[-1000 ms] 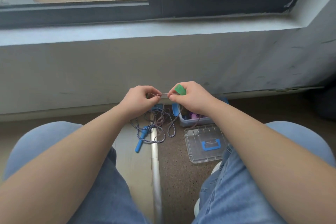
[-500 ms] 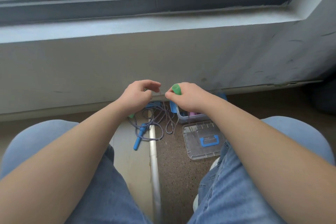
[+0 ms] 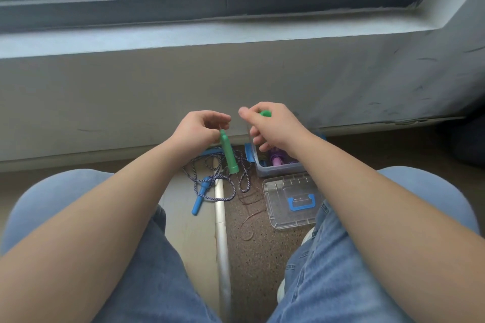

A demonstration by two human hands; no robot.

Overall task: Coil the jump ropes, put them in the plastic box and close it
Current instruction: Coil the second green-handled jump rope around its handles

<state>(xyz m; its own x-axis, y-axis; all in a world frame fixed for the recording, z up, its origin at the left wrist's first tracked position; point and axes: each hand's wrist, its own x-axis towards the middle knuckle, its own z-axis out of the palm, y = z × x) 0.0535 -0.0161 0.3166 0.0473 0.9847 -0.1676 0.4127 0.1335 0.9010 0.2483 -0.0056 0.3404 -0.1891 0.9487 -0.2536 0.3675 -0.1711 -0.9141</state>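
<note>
Since the earlier frames the two hands have drawn apart, and a green handle (image 3: 228,155) now hangs from the left hand (image 3: 200,131), which pinches its top end. Its long axis is near upright, free end down. Right hand (image 3: 275,126): fingers curled round a second green handle (image 3: 265,113), thumb lifted. A thin cord (image 3: 248,220), apparently this rope's, trails slack on the floor (image 3: 262,257) between the white pipe (image 3: 221,231) and the lid (image 3: 291,202). The plastic box (image 3: 278,168) stands open just below the right hand, the nearer one; a purple rope (image 3: 278,158) already lies inside. The lid lies flat beside the box, toward the person. A blue rope (image 3: 202,191) sprawls uncoiled left of the box, where the cord might snag.
</note>
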